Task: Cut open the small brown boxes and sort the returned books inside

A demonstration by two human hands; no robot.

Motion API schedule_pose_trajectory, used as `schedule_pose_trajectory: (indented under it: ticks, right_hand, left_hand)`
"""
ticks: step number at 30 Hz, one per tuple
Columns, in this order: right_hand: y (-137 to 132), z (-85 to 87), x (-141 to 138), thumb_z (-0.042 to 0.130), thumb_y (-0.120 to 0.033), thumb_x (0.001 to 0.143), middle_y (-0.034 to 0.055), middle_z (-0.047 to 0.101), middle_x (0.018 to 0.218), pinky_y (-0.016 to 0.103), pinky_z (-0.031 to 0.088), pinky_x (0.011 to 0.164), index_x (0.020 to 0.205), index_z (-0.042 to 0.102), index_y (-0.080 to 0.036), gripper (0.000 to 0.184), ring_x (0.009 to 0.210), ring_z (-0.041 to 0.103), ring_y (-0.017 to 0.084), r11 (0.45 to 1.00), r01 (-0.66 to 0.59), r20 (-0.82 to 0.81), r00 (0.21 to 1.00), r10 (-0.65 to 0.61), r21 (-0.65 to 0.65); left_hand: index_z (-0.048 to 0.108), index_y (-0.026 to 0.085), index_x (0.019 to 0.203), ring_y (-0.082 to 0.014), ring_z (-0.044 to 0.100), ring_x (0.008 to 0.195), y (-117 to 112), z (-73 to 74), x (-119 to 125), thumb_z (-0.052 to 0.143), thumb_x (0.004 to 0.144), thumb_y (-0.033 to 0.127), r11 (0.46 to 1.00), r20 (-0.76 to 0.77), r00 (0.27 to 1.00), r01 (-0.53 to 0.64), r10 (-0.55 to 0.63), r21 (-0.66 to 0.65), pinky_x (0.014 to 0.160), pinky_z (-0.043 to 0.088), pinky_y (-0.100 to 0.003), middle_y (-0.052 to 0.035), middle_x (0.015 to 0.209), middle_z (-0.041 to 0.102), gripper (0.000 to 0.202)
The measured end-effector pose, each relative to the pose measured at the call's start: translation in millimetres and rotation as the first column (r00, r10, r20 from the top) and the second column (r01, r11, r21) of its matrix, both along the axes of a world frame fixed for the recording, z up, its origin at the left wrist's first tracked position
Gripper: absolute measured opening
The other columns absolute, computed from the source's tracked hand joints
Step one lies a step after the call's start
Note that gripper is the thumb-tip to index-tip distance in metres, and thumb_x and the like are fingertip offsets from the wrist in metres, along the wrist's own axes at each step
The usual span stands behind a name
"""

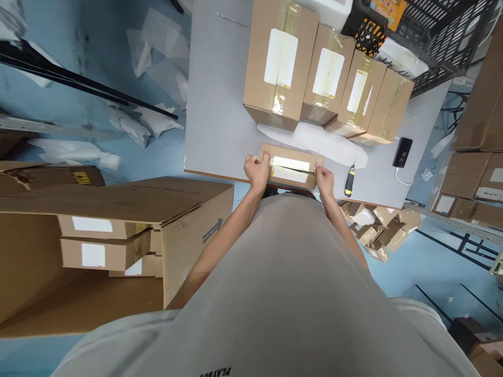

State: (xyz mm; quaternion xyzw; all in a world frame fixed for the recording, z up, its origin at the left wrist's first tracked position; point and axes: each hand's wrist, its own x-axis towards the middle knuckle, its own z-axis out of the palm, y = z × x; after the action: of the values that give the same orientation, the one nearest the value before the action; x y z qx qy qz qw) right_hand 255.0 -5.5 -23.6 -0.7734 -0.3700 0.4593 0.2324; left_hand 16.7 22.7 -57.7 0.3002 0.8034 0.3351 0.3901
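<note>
A small cardboard box (293, 182) with a white label lies at the table's near edge, directly in front of me. A dark slit runs lengthwise through its label and top seam. My left hand (257, 170) grips the box at its left end, fingers curled. At the opposite end my right hand (324, 180) pinches the box's right edge. Just right of that hand rests a yellow and black utility knife (349, 181), its tip pointing away from me. Behind the small box is a flat sheet of white wrapping (314, 144). What is inside the box cannot be seen.
Several taped boxes (281, 68) stand in a row at the back of the table (220, 104). A black crate (444, 42) is behind them. A phone (403, 152) on a white cable lies at right. A large open carton (196, 235) holds boxes at my left; smaller boxes (377, 225) are piled on the right.
</note>
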Motion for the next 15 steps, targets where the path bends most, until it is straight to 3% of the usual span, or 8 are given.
schedule_pose_trajectory:
  ticks: [4, 9, 15]
  right_hand:
    - [-1, 8.0, -4, 0.044, -0.100, 0.091, -0.0010, 0.049, 0.066, 0.032, 0.040, 0.069, 0.066, 0.043, -0.029, 0.075, 0.074, 0.049, 0.020, 0.997, 0.040, 0.037, 0.998, -0.042, 0.060]
    - [-7, 11.2, -6, 0.052, -0.101, 0.088, -0.0035, 0.036, 0.064, 0.032, 0.037, 0.065, 0.065, 0.033, -0.031, 0.076, 0.072, 0.042, 0.018, 0.998, 0.039, 0.004, 0.999, -0.039, 0.055]
    - [-3, 7.0, -14, 0.056, -0.094, 0.091, 0.0042, 0.069, 0.075, 0.032, 0.050, 0.078, 0.067, 0.057, -0.026, 0.072, 0.087, 0.063, 0.023, 0.990, 0.141, -0.070, 0.988, -0.141, -0.010]
  left_hand:
    - [0.035, 0.027, 0.064, -0.0186, 0.046, 0.079, -7, 6.3, -7, 0.076, 0.097, 0.042, 0.999, 0.015, 1.000, -0.011, 0.011, 0.030, 0.088, 0.050, -0.030, 0.0016, 0.075, 0.040, 0.055]
    - [0.053, 0.026, 0.065, -0.0228, 0.056, 0.094, -20, 11.2, -14, 0.085, 0.093, 0.049, 0.998, -0.024, 0.998, 0.059, -0.058, 0.027, 0.101, 0.053, -0.035, -0.0019, 0.084, 0.048, 0.049]
    - [0.052, 0.025, 0.062, -0.0203, 0.058, 0.098, -12, 2.0, -1, 0.088, 0.092, 0.038, 1.000, -0.013, 1.000, -0.018, 0.018, -0.015, 0.105, 0.052, -0.033, -0.0017, 0.095, 0.046, 0.049]
